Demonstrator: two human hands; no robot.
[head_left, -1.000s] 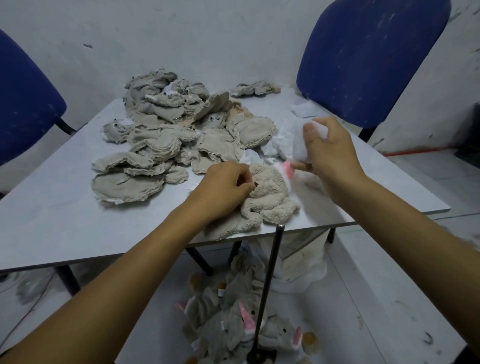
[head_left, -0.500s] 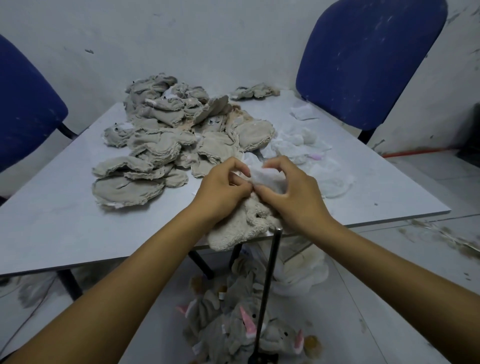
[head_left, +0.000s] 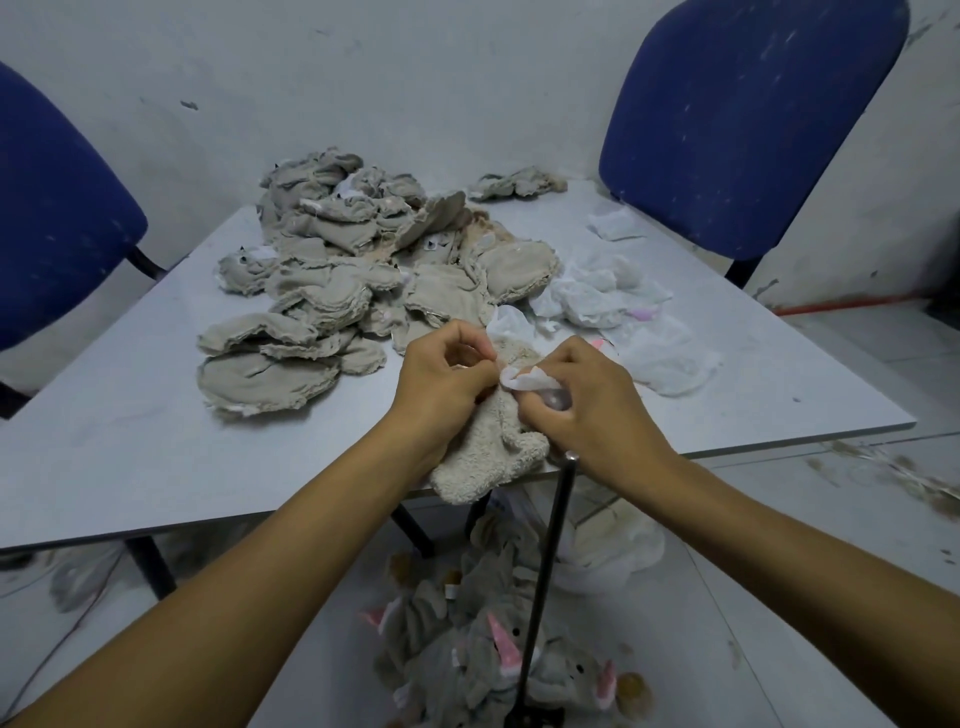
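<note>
A beige fuzzy plush toy skin (head_left: 488, 452) lies at the near edge of the grey table (head_left: 130, 457), partly hanging over it. My left hand (head_left: 441, 379) pinches the skin's upper edge with curled fingers. My right hand (head_left: 582, 400) grips a small wad of white stuffing (head_left: 527, 382) and holds it against the skin's opening, right beside the left hand's fingertips. How far the wad is inside the skin is hidden by my fingers.
A heap of flat grey-beige fabric skins (head_left: 353, 280) covers the table's middle. Loose white stuffing (head_left: 608, 296) lies to the right. Blue chairs stand at left (head_left: 52, 223) and back right (head_left: 737, 119). Stuffed grey toys (head_left: 498, 654) and a thin black rod (head_left: 545, 587) are below the table's edge.
My right hand came back from the stuffing pile on the right with a white wad and now holds it at the skin's opening. The left hand has stayed on the skin.
</note>
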